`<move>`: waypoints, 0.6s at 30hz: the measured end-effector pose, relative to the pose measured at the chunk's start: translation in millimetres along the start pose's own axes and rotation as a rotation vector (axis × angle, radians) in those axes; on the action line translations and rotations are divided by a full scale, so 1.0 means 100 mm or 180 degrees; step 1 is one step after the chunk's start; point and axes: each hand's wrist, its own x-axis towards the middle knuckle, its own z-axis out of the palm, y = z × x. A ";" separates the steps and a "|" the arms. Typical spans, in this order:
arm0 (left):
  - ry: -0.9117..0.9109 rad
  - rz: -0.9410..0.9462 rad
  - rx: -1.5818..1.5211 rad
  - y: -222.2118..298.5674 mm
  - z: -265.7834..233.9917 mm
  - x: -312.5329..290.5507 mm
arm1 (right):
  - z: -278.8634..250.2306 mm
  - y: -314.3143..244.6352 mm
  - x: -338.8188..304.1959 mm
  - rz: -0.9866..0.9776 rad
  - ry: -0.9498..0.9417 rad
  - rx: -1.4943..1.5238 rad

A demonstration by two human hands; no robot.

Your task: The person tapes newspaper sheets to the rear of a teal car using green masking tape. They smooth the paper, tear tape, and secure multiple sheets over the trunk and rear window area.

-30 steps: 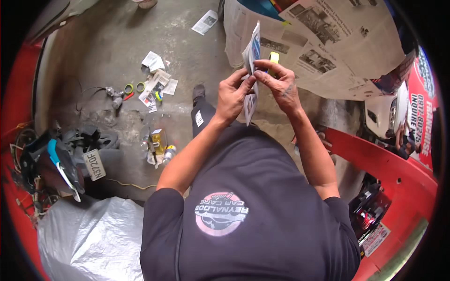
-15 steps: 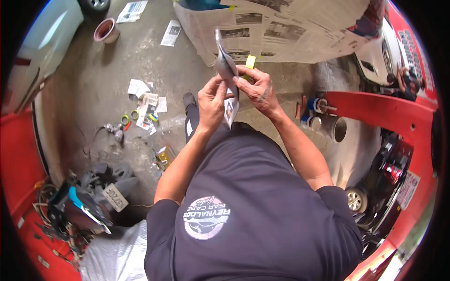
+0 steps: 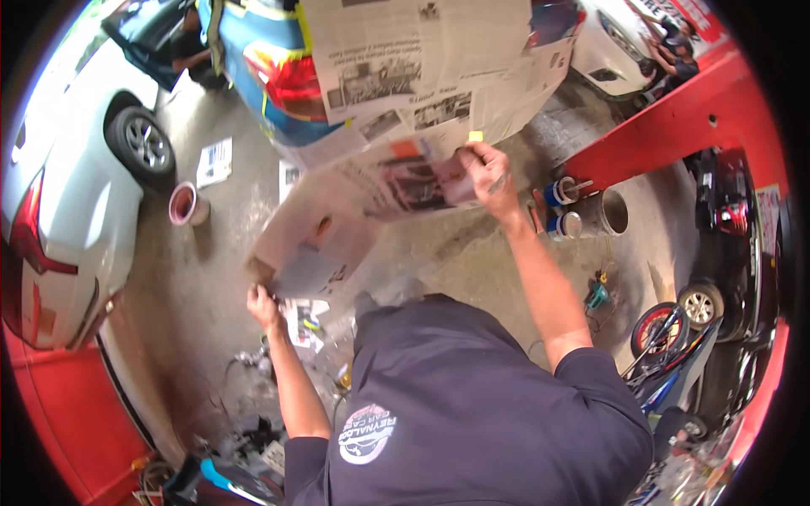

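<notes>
Your left hand [image 3: 266, 305] and right hand [image 3: 491, 177] pinch the newspaper [image 3: 337, 228], each grip closed, apparently spreading it; the next move likely calls for even tension.

A sheet [image 3: 346, 226] spans between left hand [image 3: 267, 309] and right hand [image 3: 491, 179]; beyond it, paper [image 3: 396, 63] lies on a car [image 3: 291, 84]. Left, a pot [image 3: 190, 207] stands near a wheel [image 3: 143, 143]. Right, cans [image 3: 564, 226] stand beside a bucket [image 3: 604, 214], a bike [image 3: 675, 363] farther right.
</notes>
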 end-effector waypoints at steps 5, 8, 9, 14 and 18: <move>0.0739 0.1216 0.2657 -0.45 -0.57 0.53 | 0.55 -0.46 -0.16 -0.2665 -0.0642 -0.1480; -0.0422 0.1175 0.0694 0.91 0.39 -0.30 | 0.94 -0.70 -0.43 -0.1480 -0.1583 -0.0938; -0.1268 0.1278 0.0615 1.26 0.56 -0.55 | 1.08 -0.69 -0.48 -0.1699 -0.1670 -0.1109; -0.2755 0.1708 0.1017 1.83 1.10 -1.08 | 1.29 -0.94 -0.54 -0.1456 -0.1965 -0.1280; -0.2779 0.1878 0.0853 1.92 1.20 -1.08 | 1.09 -0.97 -0.48 -0.1613 -0.2327 -0.1709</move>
